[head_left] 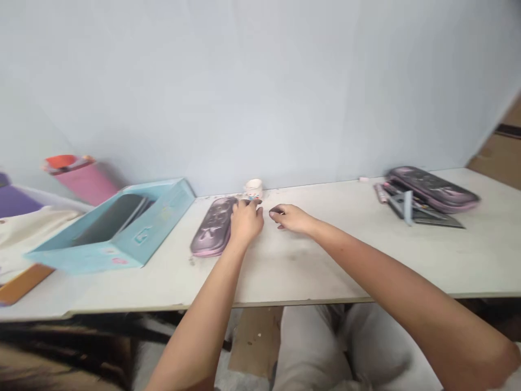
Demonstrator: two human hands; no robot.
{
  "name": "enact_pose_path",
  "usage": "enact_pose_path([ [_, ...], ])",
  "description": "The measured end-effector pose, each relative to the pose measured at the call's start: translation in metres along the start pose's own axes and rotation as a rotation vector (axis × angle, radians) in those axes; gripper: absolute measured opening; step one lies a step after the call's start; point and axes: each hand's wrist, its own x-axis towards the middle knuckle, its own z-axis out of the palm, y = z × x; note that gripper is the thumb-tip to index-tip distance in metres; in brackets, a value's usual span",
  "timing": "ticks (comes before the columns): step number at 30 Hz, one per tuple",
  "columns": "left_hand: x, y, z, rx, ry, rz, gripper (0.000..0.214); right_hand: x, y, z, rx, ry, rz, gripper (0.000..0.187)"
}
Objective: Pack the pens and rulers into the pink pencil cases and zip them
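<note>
Purple case (212, 227) lies just beside the left hand (247, 220).

From my remote feed I can read no text, brand or number: the small pale marks on the light-blue rectangular open box (159, 232), the glossy purple-grey zipped case (212, 227) and the white round cup (254, 187) stay illegible to me.
</note>
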Motion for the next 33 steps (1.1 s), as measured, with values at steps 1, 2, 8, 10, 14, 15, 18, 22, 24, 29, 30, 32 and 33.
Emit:
enact_pose_path([
  [1, 0.006, 0.026, 0.007, -0.031, -0.033, 0.080, 0.038, -0.011, 0.009, -0.027, -0.034, 0.042, 0.007, 0.023],
  [2, 0.011, 0.052, 0.015, -0.061, -0.069, 0.160, 0.038, -0.023, 0.019, -0.055, -0.063, 0.084, 0.018, 0.022],
  [8, 0.012, 0.207, 0.055, -0.155, -0.217, 0.553, 0.045, -0.117, 0.072, -0.234, -0.443, 0.397, 0.168, 0.025],
  [10, 0.007, 0.252, 0.064, -0.169, -0.235, 0.642, 0.050, -0.144, 0.085, -0.280, -0.591, 0.537, 0.259, 0.027],
  [14, 0.003, 0.326, 0.083, -0.191, -0.197, 0.719, 0.067, -0.171, 0.103, -0.340, -0.664, 0.685, 0.334, 0.029],
  [15, 0.004, 0.341, 0.087, -0.190, -0.180, 0.714, 0.073, -0.172, 0.108, -0.348, -0.667, 0.683, 0.325, 0.030],
  [18, 0.012, 0.371, 0.104, -0.147, -0.163, 0.668, 0.094, -0.163, 0.123, -0.361, -0.732, 0.675, 0.290, 0.034],
  [22, 0.030, 0.378, 0.126, -0.070, -0.263, 0.575, 0.109, -0.144, 0.148, -0.360, -0.840, 0.633, 0.316, 0.051],
  [24, 0.038, 0.372, 0.135, -0.067, -0.336, 0.523, 0.105, -0.137, 0.160, -0.356, -0.853, 0.546, 0.352, 0.054],
  [29, 0.050, 0.347, 0.141, -0.091, -0.393, 0.499, 0.095, -0.130, 0.171, -0.342, -0.853, 0.466, 0.390, 0.054],
  [30, 0.051, 0.342, 0.140, -0.095, -0.401, 0.501, 0.095, -0.130, 0.169, -0.338, -0.860, 0.462, 0.395, 0.054],
  [32, 0.052, 0.330, 0.136, -0.099, -0.412, 0.509, 0.094, -0.127, 0.162, -0.327, -0.869, 0.456, 0.415, 0.055],
  [33, 0.053, 0.324, 0.133, -0.100, -0.416, 0.514, 0.094, -0.126, 0.157, -0.320, -0.873, 0.457, 0.428, 0.055],
])
